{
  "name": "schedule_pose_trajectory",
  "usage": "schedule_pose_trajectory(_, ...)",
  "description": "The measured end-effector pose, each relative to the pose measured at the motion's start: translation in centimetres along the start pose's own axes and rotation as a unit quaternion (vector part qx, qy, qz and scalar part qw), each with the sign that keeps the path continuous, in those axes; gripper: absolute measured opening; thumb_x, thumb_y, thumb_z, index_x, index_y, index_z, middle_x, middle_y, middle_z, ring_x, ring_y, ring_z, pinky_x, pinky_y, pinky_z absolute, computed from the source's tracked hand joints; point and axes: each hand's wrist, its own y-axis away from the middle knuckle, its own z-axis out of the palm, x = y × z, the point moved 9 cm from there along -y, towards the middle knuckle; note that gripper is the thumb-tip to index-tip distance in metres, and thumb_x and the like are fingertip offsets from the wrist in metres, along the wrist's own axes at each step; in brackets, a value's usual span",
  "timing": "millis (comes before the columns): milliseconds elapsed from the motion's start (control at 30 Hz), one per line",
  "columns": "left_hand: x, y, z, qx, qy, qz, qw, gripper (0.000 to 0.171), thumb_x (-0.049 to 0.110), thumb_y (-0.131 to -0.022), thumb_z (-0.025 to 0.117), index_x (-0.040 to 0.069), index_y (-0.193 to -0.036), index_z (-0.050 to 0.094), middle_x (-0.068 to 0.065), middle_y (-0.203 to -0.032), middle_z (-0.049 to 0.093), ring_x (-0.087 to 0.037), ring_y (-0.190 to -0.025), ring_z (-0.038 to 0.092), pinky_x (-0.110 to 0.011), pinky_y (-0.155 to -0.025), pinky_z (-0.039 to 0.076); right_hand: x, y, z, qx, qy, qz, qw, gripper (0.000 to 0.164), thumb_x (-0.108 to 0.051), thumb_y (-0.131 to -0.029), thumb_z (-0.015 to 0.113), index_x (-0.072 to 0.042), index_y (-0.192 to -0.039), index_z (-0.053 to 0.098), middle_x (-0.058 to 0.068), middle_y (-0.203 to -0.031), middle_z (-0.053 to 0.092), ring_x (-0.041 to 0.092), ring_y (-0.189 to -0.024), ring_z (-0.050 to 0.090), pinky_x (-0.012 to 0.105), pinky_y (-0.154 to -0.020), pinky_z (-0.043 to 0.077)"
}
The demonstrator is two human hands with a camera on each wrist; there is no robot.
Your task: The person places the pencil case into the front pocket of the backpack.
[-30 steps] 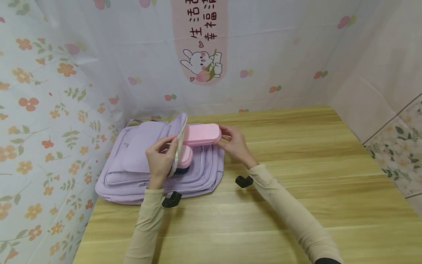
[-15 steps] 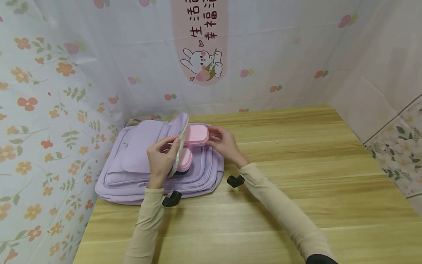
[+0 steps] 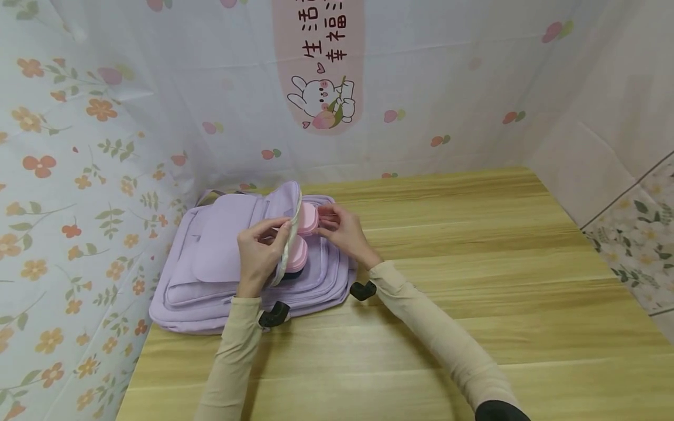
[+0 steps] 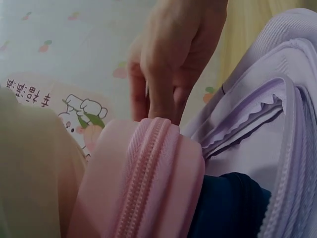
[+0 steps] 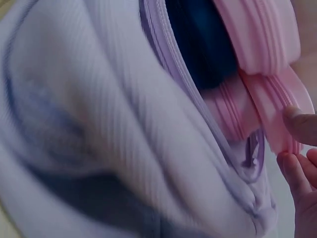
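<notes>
A lilac backpack [image 3: 216, 240] lies flat on the wooden table with its compartment unzipped. My left hand [image 3: 258, 251] pinches the edge of the raised front flap [image 3: 284, 196] and holds it up. Between the thumb and fingers of my right hand [image 3: 344, 234] is the outer end of a pink zipped pencil case [image 3: 308, 218]; the rest of it is hidden under the flap. A second pink pencil case [image 3: 297, 254] sits nearer, over a dark blue case [image 5: 198, 44]. More pink zipped fabric [image 5: 230, 111] shows beside the held case in the right wrist view.
The table [image 3: 474, 263] extends to the right of the backpack. A printed cloth [image 3: 421, 76] hangs behind it and a floral cloth [image 3: 68, 234] hangs close on the left. Black wrist mounts [image 3: 362, 290] stick out by each forearm.
My right hand has moved left, sliding the pink pencil case deeper under the flap, so only its end shows. The left hand keeps holding the flap up.
</notes>
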Motion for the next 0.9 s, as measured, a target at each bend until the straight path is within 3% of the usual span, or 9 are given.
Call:
schedule_pose_trajectory(367, -0.7, 0.2, 0.3, 0.006, -0.002, 0.004, 1.0, 0.011, 0.002, -0.079, 0.068, -0.004, -0.087, 0.071, -0.019, -0.078, 0.069, -0.012, -0.054, 0.06, -0.015, -0.05, 0.049, 0.2, -0.3, 0.5, -0.023, 0.005, -0.003, 1.0, 0.045, 0.014, -0.076, 0.064, 0.018, -0.117, 0.047, 0.034, -0.119, 0.052, 0.044, -0.107, 0.055, 0.05, -0.092, 0.045)
schedule_pose_trajectory(467, -1.4, 0.2, 0.6, 0.005, -0.022, 0.011, 0.9997, 0.009, 0.007, -0.079, 0.069, 0.002, -0.086, 0.073, -0.013, -0.078, 0.07, -0.012, -0.055, 0.061, -0.015, -0.051, 0.05, 0.2, -0.1, 0.4, -0.037, 0.009, 0.0, 0.999, 0.043, 0.017, -0.078, 0.059, 0.018, -0.119, 0.046, 0.035, -0.121, 0.05, 0.046, -0.108, 0.053, 0.048, -0.092, 0.045)
schedule_pose_trajectory(600, -1.5, 0.2, 1.6, -0.005, -0.064, 0.045, 0.9969, 0.008, 0.01, -0.079, 0.069, 0.007, -0.084, 0.074, -0.006, -0.075, 0.07, -0.011, -0.055, 0.062, -0.017, -0.052, 0.052, -0.1, 0.5, -0.3, -0.037, 0.032, 0.004, 0.999, 0.041, 0.02, -0.08, 0.05, 0.018, -0.12, 0.046, 0.036, -0.12, 0.05, 0.047, -0.11, 0.051, 0.046, -0.093, 0.045)
schedule_pose_trajectory(767, -0.6, 0.6, 2.9, -0.017, -0.136, 0.102, 0.9853, 0.008, 0.01, -0.076, 0.067, 0.008, -0.08, 0.074, -0.001, -0.068, 0.067, -0.008, -0.053, 0.061, -0.019, -0.051, 0.051, -0.6, 1.4, -1.8, -0.021, 0.089, -0.007, 0.996, 0.036, 0.014, -0.083, 0.051, 0.016, -0.118, 0.049, 0.036, -0.115, 0.054, 0.046, -0.108, 0.053, 0.045, -0.091, 0.047)
schedule_pose_trajectory(900, -0.4, 1.1, 3.9, -0.032, -0.223, 0.12, 0.9668, 0.009, 0.016, -0.076, 0.068, 0.01, -0.08, 0.073, 0.001, -0.068, 0.065, -0.009, -0.054, 0.057, -0.024, -0.052, 0.048, 0.3, 2.1, -3.6, -0.005, 0.129, -0.019, 0.991, 0.033, 0.009, -0.084, 0.054, 0.013, -0.116, 0.052, 0.032, -0.112, 0.057, 0.043, -0.106, 0.056, 0.047, -0.089, 0.048)
